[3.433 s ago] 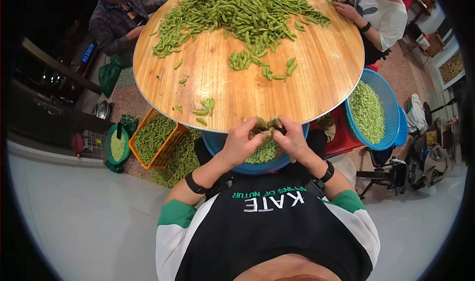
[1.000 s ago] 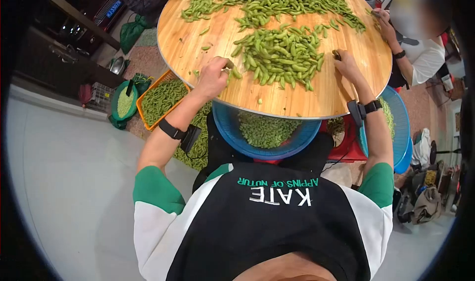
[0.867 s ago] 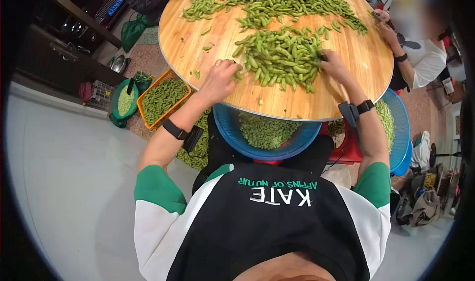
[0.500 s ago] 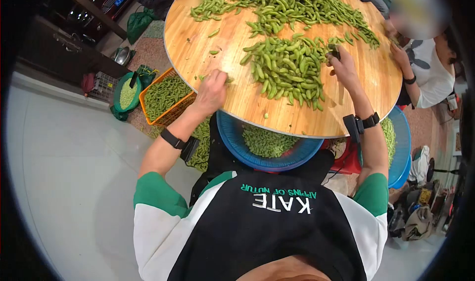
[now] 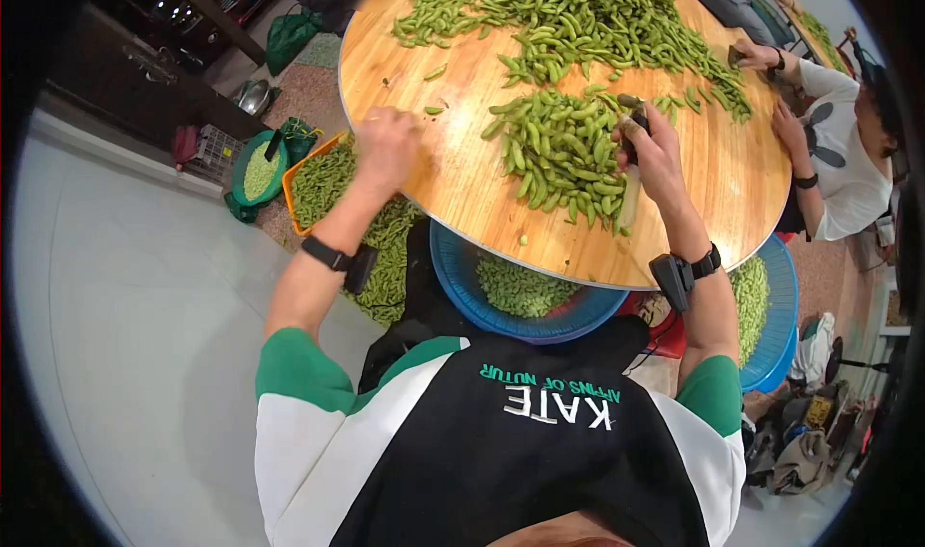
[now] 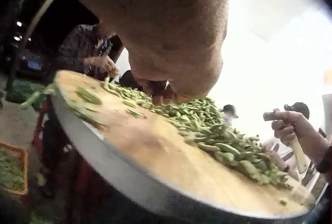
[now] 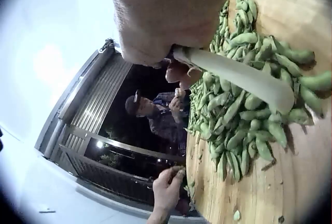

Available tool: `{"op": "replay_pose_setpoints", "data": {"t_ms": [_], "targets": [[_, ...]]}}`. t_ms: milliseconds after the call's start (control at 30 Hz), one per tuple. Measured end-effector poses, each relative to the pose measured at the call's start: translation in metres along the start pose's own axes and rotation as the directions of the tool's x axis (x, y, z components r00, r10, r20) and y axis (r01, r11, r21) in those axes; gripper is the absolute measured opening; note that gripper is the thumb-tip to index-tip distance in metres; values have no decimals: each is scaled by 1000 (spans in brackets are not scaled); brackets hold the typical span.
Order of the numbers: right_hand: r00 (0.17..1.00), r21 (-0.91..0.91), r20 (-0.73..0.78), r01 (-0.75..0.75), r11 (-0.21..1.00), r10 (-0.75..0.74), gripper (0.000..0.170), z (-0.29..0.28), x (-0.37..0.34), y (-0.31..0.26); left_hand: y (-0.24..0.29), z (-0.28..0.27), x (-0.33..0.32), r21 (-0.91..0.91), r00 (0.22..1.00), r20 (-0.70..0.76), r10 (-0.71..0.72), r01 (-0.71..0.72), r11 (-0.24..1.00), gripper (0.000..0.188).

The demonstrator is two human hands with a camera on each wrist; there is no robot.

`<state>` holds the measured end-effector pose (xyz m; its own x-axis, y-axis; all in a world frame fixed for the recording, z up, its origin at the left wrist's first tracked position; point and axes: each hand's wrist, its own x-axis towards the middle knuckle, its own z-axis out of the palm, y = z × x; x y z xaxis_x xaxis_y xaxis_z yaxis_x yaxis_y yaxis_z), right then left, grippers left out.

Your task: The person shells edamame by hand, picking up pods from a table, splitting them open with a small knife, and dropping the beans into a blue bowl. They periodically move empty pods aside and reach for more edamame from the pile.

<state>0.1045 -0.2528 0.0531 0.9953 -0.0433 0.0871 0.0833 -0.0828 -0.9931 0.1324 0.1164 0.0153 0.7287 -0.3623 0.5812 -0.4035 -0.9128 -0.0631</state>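
My right hand (image 5: 653, 152) grips a tool with a pale, rounded handle (image 7: 244, 78), at the right side of a small heap of green soybean pods (image 5: 554, 147). The handle slants down from the palm over the pods; the tool's other end is hidden by the fingers. Dark covers sit on some fingertips. My left hand (image 5: 387, 147) is over the left edge of the round wooden table (image 5: 462, 186), blurred, its fingers bent downward and partly hidden; I cannot tell whether it holds anything. Loose pods (image 6: 88, 96) lie near that edge in the left wrist view.
A larger pod pile (image 5: 578, 17) covers the table's far side. Under the near edge stands a blue basin (image 5: 453, 268) of shelled beans. An orange crate (image 5: 294, 205) of pods is at the left, another blue basin (image 5: 780, 297) at the right. A person (image 5: 838, 152) sits at the right.
The near heap was drawn out of the big pile. Over the last second my left hand has moved left to the table's edge, while my right hand has stayed beside the near heap.
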Motion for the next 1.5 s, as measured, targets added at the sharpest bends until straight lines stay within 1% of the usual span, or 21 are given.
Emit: {"op": "replay_pose_setpoints", "data": {"t_ms": [33,67,133,200,300,400,467,533,600,667,700,733,800,867,900,933,1033,1133,1233,1433,1500], "targets": [[1000,38,24,-16,999,15,31,2,-8,-4,13,10,5,-240,997,66,-49,64,969,11],[1000,38,18,3,999,-4,31,1,-19,-6,29,25,10,-462,988,134,-75,130,877,11],[991,-4,120,-59,998,59,36,-2,-39,-5,53,37,25,-369,976,215,24,58,928,13],[985,79,115,-134,988,125,33,-1,-64,6,75,47,28,-311,945,272,-184,268,912,16],[978,131,131,-181,975,164,30,4,-103,18,67,60,29,-354,948,254,-193,277,893,18],[970,173,168,-202,964,174,27,21,-132,7,60,47,25,-449,937,305,-171,300,841,19],[963,231,196,-230,945,186,27,34,-141,8,57,28,24,-574,878,412,-242,457,679,21],[945,363,264,-282,888,192,26,45,-148,18,56,26,14,-617,883,408,-232,454,643,16],[933,379,289,-317,869,214,31,59,-152,24,63,16,0,-815,822,556,-122,568,115,8],[930,508,248,-364,781,273,36,77,-157,22,85,-19,-11,-770,773,634,14,633,-76,9],[913,502,239,-407,763,330,38,84,-158,20,97,-27,-22,-762,771,636,35,635,-131,9],[928,541,253,-371,755,274,39,88,-159,33,106,-31,-29,-754,773,631,60,630,-184,9],[944,589,238,-328,738,230,31,98,-166,28,115,-31,-37,-744,772,622,130,635,-208,11],[926,586,232,-379,717,299,27,101,-168,45,126,-38,-50,-704,735,649,195,678,-211,17],[928,570,231,-374,732,294,25,102,-170,33,130,-36,-56,-684,739,648,185,672,-284,19],[932,632,252,-363,685,261,24,105,-170,26,134,-30,-57,-670,748,641,172,654,-352,21],[918,674,317,-395,624,238,26,102,-174,23,134,-41,-56,-636,721,663,201,684,-357,24],[929,686,321,-362,632,183,24,100,-176,22,131,-45,-53,-669,747,625,226,662,-337,26],[929,686,334,-353,636,156,26,98,-181,15,135,-45,-54,-640,725,641,250,686,-348,27],[941,693,286,-335,639,183,24,102,-186,19,135,-46,-57,-630,726,628,279,685,-366,23],[953,674,240,-302,674,187,23,105,-187,19,135,-41,-60,-678,766,585,266,642,-358,16]]}}
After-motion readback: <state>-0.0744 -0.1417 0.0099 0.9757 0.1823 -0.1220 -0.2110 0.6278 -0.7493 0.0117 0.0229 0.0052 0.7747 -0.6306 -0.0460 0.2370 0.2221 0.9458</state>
